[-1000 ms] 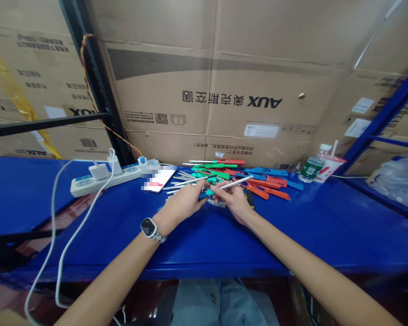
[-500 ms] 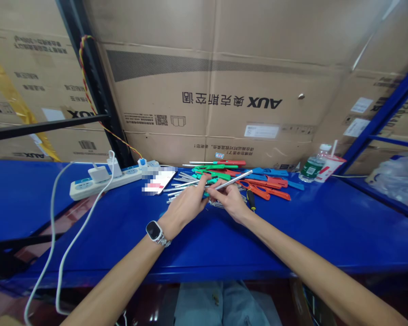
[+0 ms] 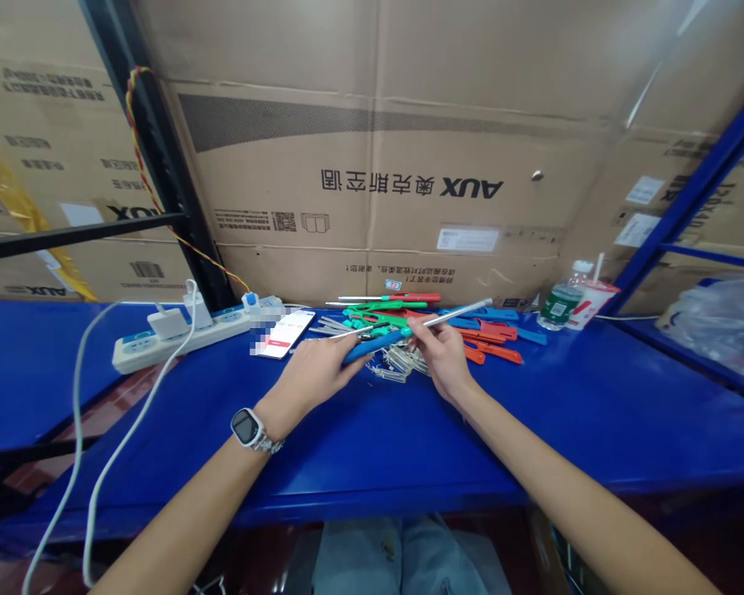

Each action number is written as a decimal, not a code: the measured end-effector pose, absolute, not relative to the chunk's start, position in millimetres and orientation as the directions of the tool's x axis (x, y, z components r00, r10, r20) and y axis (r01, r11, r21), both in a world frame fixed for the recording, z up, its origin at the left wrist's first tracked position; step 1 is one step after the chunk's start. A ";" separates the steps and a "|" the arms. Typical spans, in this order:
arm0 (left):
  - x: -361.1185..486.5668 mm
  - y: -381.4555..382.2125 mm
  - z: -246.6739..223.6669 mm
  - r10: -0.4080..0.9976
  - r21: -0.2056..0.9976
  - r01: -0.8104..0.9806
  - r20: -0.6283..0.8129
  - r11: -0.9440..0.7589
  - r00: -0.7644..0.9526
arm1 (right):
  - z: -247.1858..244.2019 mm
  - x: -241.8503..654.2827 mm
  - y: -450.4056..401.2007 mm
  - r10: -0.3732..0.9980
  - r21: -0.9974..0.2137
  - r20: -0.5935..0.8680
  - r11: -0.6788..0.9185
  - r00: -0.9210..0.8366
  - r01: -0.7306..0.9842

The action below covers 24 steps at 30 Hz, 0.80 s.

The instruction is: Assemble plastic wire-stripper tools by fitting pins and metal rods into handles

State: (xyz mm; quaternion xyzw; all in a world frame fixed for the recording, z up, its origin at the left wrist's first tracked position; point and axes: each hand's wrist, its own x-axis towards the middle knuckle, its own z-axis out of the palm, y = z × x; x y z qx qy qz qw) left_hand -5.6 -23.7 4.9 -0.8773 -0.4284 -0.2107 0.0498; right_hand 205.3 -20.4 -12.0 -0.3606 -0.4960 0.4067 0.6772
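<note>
Heap of plastic handles and slim metal tubes in green, red, orange and blue (image 3: pixel 384 317), lying on a glossy blue table (image 3: pixel 502 438); one long tool with a blue plastic handle, teal collar and silver metal tube (image 3: pixel 378 343), held slantwise in front of the heap, tube end pointing towards the heap's right-hand part; left hand (image 3: pixel 328 370), at the near left of the heap, its grip clasping the tool's blue handle; right hand (image 3: pixel 445 359), at the near right of the heap, its grip pinching the tool about the collar and the start of the tube; one group of small clear plastic pieces (image 3: pixel 397 361), at the near edge of the heap, between the hands; one white-screened flat phone (image 3: pixel 285 335), just left of the heap; one long white plastic power strip (image 3: pixel 207 332), further left of the heap, plugs fitted; one clear plastic bottle with green label (image 3: pixel 556 307), right of the heap, upright; one white-and-red cup with pale straw (image 3: pixel 589 307), right of the heap, beside the bottle; one large brown cardboard box (image 3: pixel 372 223), behind the heap
</note>
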 end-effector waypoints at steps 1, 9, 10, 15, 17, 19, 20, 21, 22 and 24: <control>-6.8 -22.5 4.2 0.736 0.089 0.773 0.389 -0.628 0.554 | -13.1 205.6 -19.2 0.915 -0.895 0.351 0.390 0.198 -0.216; -0.3 -22.5 -7.3 0.754 0.306 0.694 0.366 -0.651 0.546 | -11.8 194.8 -14.9 0.906 -0.894 0.373 0.409 0.202 -0.182; 1.5 -22.7 -8.7 0.760 0.331 0.688 0.364 -0.646 0.539 | -11.2 194.2 -14.5 0.905 -0.897 0.377 0.410 0.195 -0.167; 18.1 -21.5 -15.9 0.779 0.452 0.634 0.362 -0.628 0.513 | -17.7 188.5 -19.1 0.917 -0.917 0.370 0.386 0.147 -0.102; 27.2 -21.0 -17.7 0.782 0.496 0.605 0.370 -0.623 0.502 | -23.9 185.0 -23.5 0.914 -0.914 0.398 0.402 0.085 -0.046; 35.4 -21.3 -18.1 0.754 0.516 0.552 0.391 -0.655 0.528 | -30.0 182.8 -26.9 0.897 -0.897 0.441 0.438 0.042 0.064; 38.6 -21.8 -17.5 0.733 0.514 0.528 0.396 -0.676 0.553 | -32.4 182.9 -27.8 0.886 -0.881 0.462 0.454 0.041 0.130; 40.8 -22.3 -16.4 0.713 0.503 0.513 0.395 -0.695 0.578 | -33.8 184.1 -27.9 0.874 -0.864 0.483 0.466 0.053 0.189; 41.8 -22.9 -14.7 0.699 0.484 0.512 0.393 -0.710 0.597 | -34.3 186.7 -27.3 0.866 -0.851 0.497 0.471 0.064 0.231; 40.1 -23.8 -9.3 0.683 0.424 0.537 0.400 -0.730 0.612 | -31.5 195.9 -24.1 0.869 -0.846 0.493 0.465 0.050 0.260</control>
